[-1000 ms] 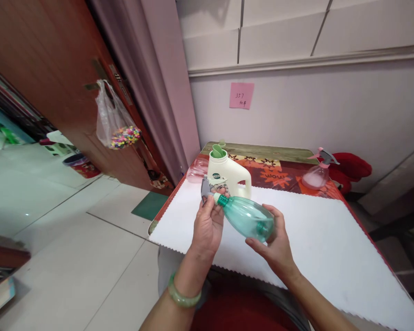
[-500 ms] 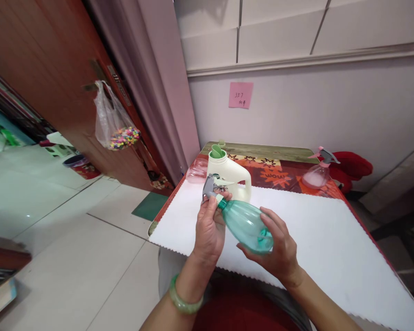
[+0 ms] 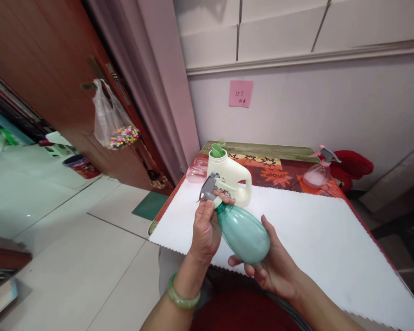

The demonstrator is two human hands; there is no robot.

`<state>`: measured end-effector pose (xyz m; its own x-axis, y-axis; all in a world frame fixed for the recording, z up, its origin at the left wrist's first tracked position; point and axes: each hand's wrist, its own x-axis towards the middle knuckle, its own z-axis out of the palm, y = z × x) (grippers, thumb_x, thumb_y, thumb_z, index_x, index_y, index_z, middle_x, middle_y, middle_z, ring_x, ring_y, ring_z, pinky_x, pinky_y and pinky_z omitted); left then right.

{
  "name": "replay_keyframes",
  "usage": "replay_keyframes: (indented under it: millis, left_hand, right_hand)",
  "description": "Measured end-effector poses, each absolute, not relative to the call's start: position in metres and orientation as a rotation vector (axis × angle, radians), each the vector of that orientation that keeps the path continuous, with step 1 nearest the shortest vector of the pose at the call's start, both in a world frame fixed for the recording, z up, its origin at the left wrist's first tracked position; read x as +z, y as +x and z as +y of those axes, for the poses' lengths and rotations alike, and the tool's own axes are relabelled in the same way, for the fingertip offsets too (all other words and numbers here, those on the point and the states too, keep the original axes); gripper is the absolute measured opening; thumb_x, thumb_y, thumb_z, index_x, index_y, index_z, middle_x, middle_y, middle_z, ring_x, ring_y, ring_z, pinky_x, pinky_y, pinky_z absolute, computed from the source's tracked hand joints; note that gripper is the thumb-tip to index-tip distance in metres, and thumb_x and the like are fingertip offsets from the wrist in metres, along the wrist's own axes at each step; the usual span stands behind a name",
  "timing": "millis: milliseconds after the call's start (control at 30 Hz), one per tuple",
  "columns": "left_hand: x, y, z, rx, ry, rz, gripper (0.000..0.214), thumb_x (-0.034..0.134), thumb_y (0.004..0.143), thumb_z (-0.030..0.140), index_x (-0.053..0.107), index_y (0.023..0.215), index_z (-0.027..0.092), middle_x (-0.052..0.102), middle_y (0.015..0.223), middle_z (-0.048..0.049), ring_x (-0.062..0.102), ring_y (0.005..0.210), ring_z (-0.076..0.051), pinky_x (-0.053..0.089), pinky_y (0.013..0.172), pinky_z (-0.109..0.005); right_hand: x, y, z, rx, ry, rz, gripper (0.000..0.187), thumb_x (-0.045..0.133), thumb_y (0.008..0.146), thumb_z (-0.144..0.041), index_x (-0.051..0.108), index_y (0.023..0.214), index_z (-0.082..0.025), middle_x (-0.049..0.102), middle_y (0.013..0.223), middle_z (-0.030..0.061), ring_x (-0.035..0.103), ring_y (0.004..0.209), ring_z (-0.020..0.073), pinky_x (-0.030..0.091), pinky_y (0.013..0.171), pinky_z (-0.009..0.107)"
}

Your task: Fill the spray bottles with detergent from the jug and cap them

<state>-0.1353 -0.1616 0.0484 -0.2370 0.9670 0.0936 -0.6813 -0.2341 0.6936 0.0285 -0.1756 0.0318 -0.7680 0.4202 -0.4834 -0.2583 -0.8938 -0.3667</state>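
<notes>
A translucent green spray bottle [image 3: 244, 232] is held tilted above the table's front, its grey trigger head [image 3: 209, 186] pointing up and left. My left hand [image 3: 207, 227] is closed round the white collar and neck, just below the trigger. The rounded base rests in my right hand [image 3: 267, 262], whose fingers curl beneath it with the thumb along the side. Right behind the trigger stands a cream jug [image 3: 229, 170] with a side handle and a green spout in its mouth; the trigger head covers part of its front.
A white scalloped mat [image 3: 317, 239] covers much of the table. A pink spray bottle [image 3: 316, 176] stands at the back right, near a red item [image 3: 353, 168]. Clear pink plastic [image 3: 197, 170] lies left of the jug. A bag of colourful beads [image 3: 119, 131] hangs from the door handle.
The green bottle has turned in my hands and its base has dropped lower. My right hand has shifted from the bottle's side to beneath its base. My left hand stays at the neck.
</notes>
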Motion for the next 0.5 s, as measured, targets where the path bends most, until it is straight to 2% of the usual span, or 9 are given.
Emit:
replay_keyframes:
  millis: [100,200,267,333,367,433,500]
  left_hand:
    - [0.049,-0.135,-0.162,1.752,0.642,0.632,0.030,0.076,0.087,0.043,0.069,0.104,0.019,0.069,0.087,-0.0041,0.072,0.090,-0.025,0.053,0.098,-0.046]
    - [0.050,-0.135,-0.161,1.837,0.650,0.711,0.026,0.076,0.087,0.041,0.069,0.096,0.018,0.068,0.085,-0.0033,0.071,0.083,-0.021,0.055,0.090,-0.039]
    - [0.049,-0.136,-0.159,1.875,0.640,0.751,0.026,0.075,0.087,0.042,0.068,0.090,0.017,0.068,0.083,-0.0031,0.070,0.082,-0.020,0.056,0.088,-0.036]
    - [0.049,-0.137,-0.157,1.901,0.617,0.765,0.026,0.075,0.087,0.042,0.068,0.086,0.018,0.068,0.082,-0.0025,0.070,0.082,-0.019,0.056,0.088,-0.036]
    - [0.049,-0.138,-0.156,1.910,0.602,0.767,0.026,0.075,0.087,0.042,0.068,0.084,0.018,0.068,0.081,-0.0023,0.070,0.082,-0.019,0.056,0.089,-0.037]
    - [0.048,-0.140,-0.155,1.921,0.577,0.762,0.025,0.076,0.087,0.042,0.068,0.083,0.019,0.069,0.081,-0.0020,0.071,0.083,-0.019,0.056,0.090,-0.037]
    - [0.048,-0.141,-0.155,1.917,0.561,0.752,0.024,0.075,0.087,0.042,0.069,0.083,0.019,0.069,0.082,-0.0022,0.071,0.085,-0.020,0.056,0.092,-0.038]
  right_hand:
    - [0.031,0.023,-0.175,2.756,-0.666,-0.311,0.106,0.039,0.067,-0.103,0.064,0.111,-0.011,0.075,0.090,0.0195,0.069,0.052,0.0139,0.047,0.037,0.015]
    - [0.028,0.011,-0.182,2.497,-0.810,-0.366,0.093,0.039,0.080,-0.094,0.060,0.126,-0.015,0.075,0.092,0.0140,0.074,0.066,0.0195,0.052,0.041,0.019]
    - [0.023,0.002,-0.190,2.225,-0.965,-0.480,0.090,0.036,0.086,-0.090,0.052,0.140,-0.019,0.074,0.103,0.0146,0.074,0.075,0.0219,0.056,0.046,0.024]
    - [0.013,-0.003,-0.197,1.869,-1.013,-0.740,0.094,0.040,0.084,-0.090,0.036,0.153,-0.026,0.065,0.130,0.0178,0.074,0.090,0.0265,0.062,0.053,0.032]
    - [0.007,-0.004,-0.199,1.654,-0.993,-0.922,0.098,0.048,0.081,-0.089,0.028,0.157,-0.030,0.056,0.145,0.0185,0.072,0.102,0.0302,0.065,0.060,0.037]
    - [-0.005,-0.004,-0.201,1.177,-0.952,-1.307,0.106,0.071,0.075,-0.078,0.024,0.159,-0.032,0.043,0.158,0.0182,0.062,0.126,0.0367,0.066,0.078,0.046]
    - [-0.015,-0.001,-0.198,0.734,-0.951,-1.586,0.104,0.084,0.073,-0.061,0.030,0.157,-0.030,0.046,0.154,0.0181,0.057,0.134,0.0381,0.063,0.092,0.051]
